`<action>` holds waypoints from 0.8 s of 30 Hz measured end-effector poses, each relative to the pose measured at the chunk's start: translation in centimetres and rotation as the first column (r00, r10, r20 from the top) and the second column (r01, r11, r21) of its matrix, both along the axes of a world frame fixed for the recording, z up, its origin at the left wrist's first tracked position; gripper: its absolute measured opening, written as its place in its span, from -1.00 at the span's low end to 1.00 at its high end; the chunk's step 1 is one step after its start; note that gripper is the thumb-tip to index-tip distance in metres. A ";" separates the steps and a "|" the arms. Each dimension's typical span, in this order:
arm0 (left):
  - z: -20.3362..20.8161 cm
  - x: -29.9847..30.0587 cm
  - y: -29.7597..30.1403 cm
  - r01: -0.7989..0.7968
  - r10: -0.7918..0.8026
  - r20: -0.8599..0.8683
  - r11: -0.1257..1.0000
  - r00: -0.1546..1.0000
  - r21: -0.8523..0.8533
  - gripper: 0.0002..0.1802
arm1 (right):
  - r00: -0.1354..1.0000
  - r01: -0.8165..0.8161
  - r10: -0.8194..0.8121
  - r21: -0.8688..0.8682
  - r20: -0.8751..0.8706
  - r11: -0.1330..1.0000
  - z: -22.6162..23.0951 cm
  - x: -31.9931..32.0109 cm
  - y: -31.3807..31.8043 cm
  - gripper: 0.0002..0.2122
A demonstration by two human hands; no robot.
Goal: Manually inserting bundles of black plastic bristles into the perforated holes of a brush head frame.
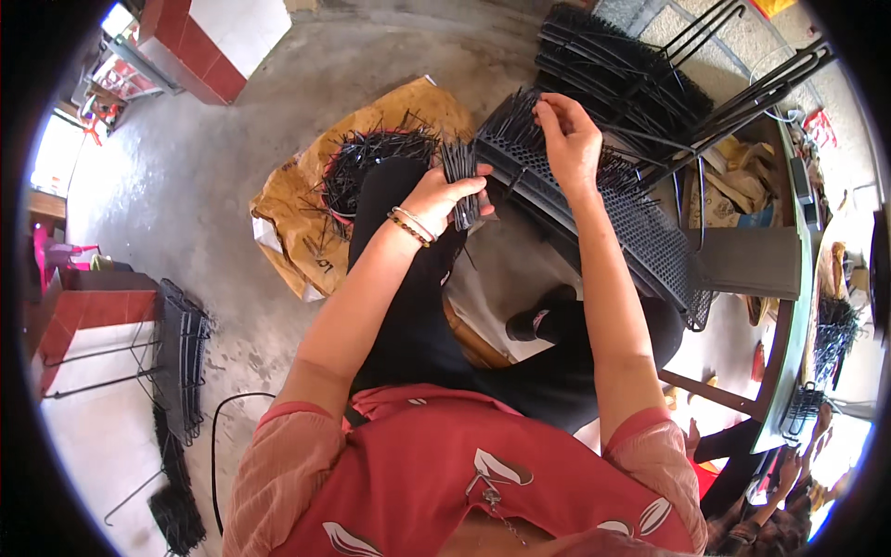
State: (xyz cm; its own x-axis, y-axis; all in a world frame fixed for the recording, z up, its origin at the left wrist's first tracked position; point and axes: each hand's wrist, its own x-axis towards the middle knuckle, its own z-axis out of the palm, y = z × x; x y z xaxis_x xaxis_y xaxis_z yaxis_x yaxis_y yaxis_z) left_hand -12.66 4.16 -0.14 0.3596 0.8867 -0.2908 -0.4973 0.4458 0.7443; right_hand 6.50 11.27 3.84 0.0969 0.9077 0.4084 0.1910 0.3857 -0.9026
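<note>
My left hand is closed round a bundle of thin black strips, held upright over my knee. Just to its right lies a long black perforated rack, slanting from the far middle toward the near right. Dark bristles stand up from the holes at its far end. Over them my right hand is closed, thumb and fingertips pinched together at the bristle tips; whatever is between them is too small to make out. A loose heap of the same strips lies left of my left hand.
Under the heap spreads a crumpled brown paper sack on the concrete floor. Finished-looking black bristle racks are stacked at the far right, with wire frames sticking out. More racks lean at the left. A person's hand shows at the right rim.
</note>
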 end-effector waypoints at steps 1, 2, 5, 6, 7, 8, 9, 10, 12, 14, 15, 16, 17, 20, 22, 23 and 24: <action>-0.2 -0.3 0.4 0.012 -0.012 -0.006 1.000 1.000 0.001 -0.67 | 0.991 0.052 -0.058 0.052 0.118 0.997 -0.2 -0.2 0.3 -0.83; -0.4 -0.5 0.8 0.027 -0.027 0.006 1.000 1.000 -0.002 -0.67 | 0.979 0.077 -0.094 0.103 0.182 0.992 -0.5 -0.4 0.5 -0.83; -0.2 0.0 1.2 0.081 -0.081 -0.008 0.997 0.997 0.008 -0.67 | 0.970 0.120 -0.140 0.108 0.199 0.987 -0.8 -1.0 0.9 -0.85; -0.3 0.2 1.4 0.082 -0.082 0.017 0.997 0.996 0.000 -0.67 | 0.968 0.129 -0.148 0.105 0.201 0.986 -0.9 -1.0 1.1 -0.85; -0.4 0.2 1.6 0.081 -0.081 0.042 0.997 0.996 -0.009 -0.67 | 0.965 0.135 -0.159 0.124 0.207 0.983 -1.1 -1.1 1.2 -0.84; -0.6 0.1 1.8 0.085 -0.085 0.041 0.996 0.996 0.007 -0.67 | 0.963 0.139 -0.168 0.143 0.213 0.980 -1.2 -1.2 1.4 -0.84; -0.6 0.1 1.9 0.089 -0.089 0.045 0.996 0.995 0.003 -0.67 | 0.961 0.143 -0.171 0.139 0.217 0.980 -1.4 -1.1 1.5 -0.84; -0.5 0.1 2.0 0.081 -0.080 0.034 0.997 0.996 -0.009 -0.66 | 0.957 0.141 -0.169 0.130 0.238 0.981 -1.6 -1.1 1.6 -0.83; -0.5 0.0 2.3 0.069 -0.069 0.023 0.997 0.997 -0.026 -0.65 | 0.952 0.137 -0.163 0.115 0.260 0.984 -1.9 -1.2 1.6 -0.83; -0.7 0.0 2.5 0.038 -0.037 0.023 0.999 0.999 -0.037 -0.69 | 0.940 0.119 -0.160 0.149 0.303 0.982 -2.1 -1.5 1.4 -0.84; -0.7 0.0 2.6 0.036 -0.035 0.023 0.998 0.999 -0.041 -0.69 | 0.940 0.117 -0.157 0.145 0.303 0.982 -2.2 -1.5 1.5 -0.84; -0.8 0.0 2.6 0.028 -0.027 0.010 0.999 1.000 -0.045 -0.71 | 0.927 0.118 -0.171 0.173 0.334 0.978 -2.4 -1.5 1.6 -0.84; -0.8 -0.1 2.6 0.019 -0.019 -0.003 0.999 1.000 -0.047 -0.72 | 0.913 0.118 -0.186 0.202 0.363 0.972 -2.5 -1.5 1.6 -0.84; -0.8 0.0 2.7 0.020 -0.021 -0.004 0.999 1.000 -0.045 -0.74 | 0.869 0.125 -0.262 0.327 0.419 0.937 -2.5 -1.2 1.8 -0.85; -0.9 -0.1 2.8 0.016 -0.016 -0.003 0.998 1.000 -0.053 -0.74 | 0.867 0.097 -0.235 0.316 0.439 0.944 -2.2 -1.3 1.7 -0.86; -0.9 -0.1 2.8 0.013 -0.013 -0.002 0.998 1.000 -0.058 -0.74 | 0.864 0.070 -0.211 0.306 0.458 0.949 -2.1 -1.2 1.7 -0.86; -1.0 0.0 2.9 0.014 -0.014 -0.002 0.998 1.000 -0.059 -0.74 | 0.863 0.071 -0.212 0.305 0.458 0.950 -2.3 -1.1 1.7 -0.86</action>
